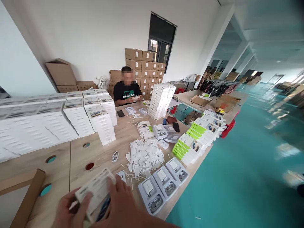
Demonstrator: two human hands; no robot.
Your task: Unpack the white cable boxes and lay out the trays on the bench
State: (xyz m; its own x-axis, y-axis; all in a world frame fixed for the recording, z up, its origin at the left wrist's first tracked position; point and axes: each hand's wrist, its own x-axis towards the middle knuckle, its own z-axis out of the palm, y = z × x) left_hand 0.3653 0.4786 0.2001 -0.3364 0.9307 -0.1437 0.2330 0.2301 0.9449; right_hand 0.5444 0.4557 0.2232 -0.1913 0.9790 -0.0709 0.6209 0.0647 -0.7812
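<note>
A white product box [96,186] with printed text and a dark blue picture is held low at the front of the table. My left hand [72,207] wraps round its left end, thumb on top. Along the box's right side lie the fingers of my right hand [122,198], partly hiding it. Just right of my hands, grey plastic trays [163,183] each hold a white charger block and a coiled cable. Beyond them spreads a heap of small white paper pieces [146,156]. A loose coiled cable [115,156] lies on the wood past the box.
Tall rows of white boxes [80,118] line the table's left. Green and white packages [190,142] stand along the right edge. Across the table [123,129] a person [127,90] holds a small item beside a white stack [161,101]. A cardboard tray [35,186] sits at lower left.
</note>
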